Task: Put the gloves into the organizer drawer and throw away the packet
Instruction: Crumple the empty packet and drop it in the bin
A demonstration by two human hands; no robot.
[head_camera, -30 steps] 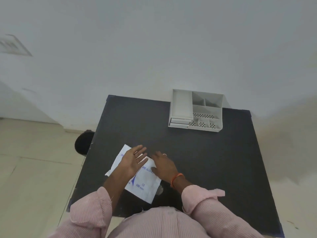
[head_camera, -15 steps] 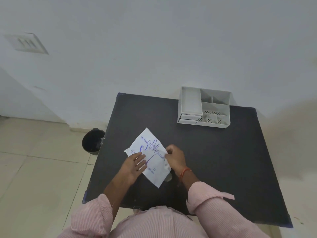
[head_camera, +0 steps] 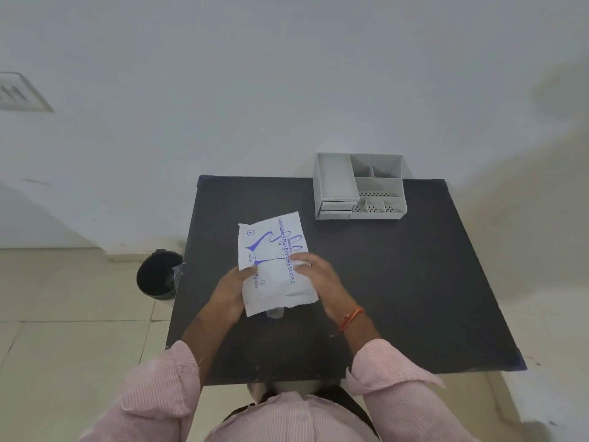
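A white glove packet (head_camera: pixel 271 250) with blue print reading "disposable polyethylene gloves" is held over the black table (head_camera: pixel 398 282). My left hand (head_camera: pixel 231 288) grips its lower left edge. My right hand (head_camera: pixel 318 279) holds its right side, fingers on top. A bit of clear plastic glove (head_camera: pixel 275 313) pokes out of the packet's near end. The grey organizer (head_camera: pixel 360 186) stands at the table's far edge, its small drawers (head_camera: pixel 336 209) at the front left looking closed.
A black waste bin (head_camera: pixel 157 274) stands on the tiled floor left of the table. A white wall rises right behind the table. The table's right half lies bare, dark and flat.
The packet has been lifted off the table and turned upright lengthwise. Both hands moved from pressing it flat to gripping its sides. The view shifted left.
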